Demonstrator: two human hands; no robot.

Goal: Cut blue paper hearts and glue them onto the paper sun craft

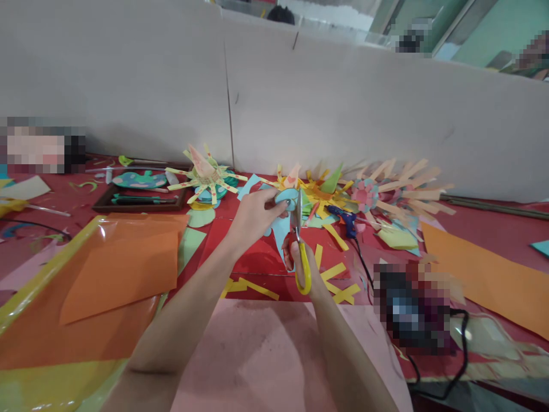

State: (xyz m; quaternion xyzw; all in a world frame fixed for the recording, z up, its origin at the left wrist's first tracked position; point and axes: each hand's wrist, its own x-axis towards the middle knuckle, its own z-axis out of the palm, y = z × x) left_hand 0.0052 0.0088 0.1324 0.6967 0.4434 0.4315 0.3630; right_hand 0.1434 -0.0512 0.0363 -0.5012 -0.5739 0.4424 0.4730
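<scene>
My left hand (256,214) pinches a light blue paper piece (281,223) above the red table. My right hand (305,269) grips yellow-handled scissors (300,246), fingers through the loops, blades pointing up into the blue paper beside my left fingers. Both hands are closed and nearly touch. Yellow paper strips (338,283) lie on the table just under and right of the scissors.
Orange sheets (115,274) lie at left and another orange sheet (489,274) at right. Paper flower crafts (206,177) line the white partition (343,109). A blue glue gun (345,217) with a black cable sits right of my hands. A pink sheet (266,355) lies near me. A dark tray (141,200) holds tools.
</scene>
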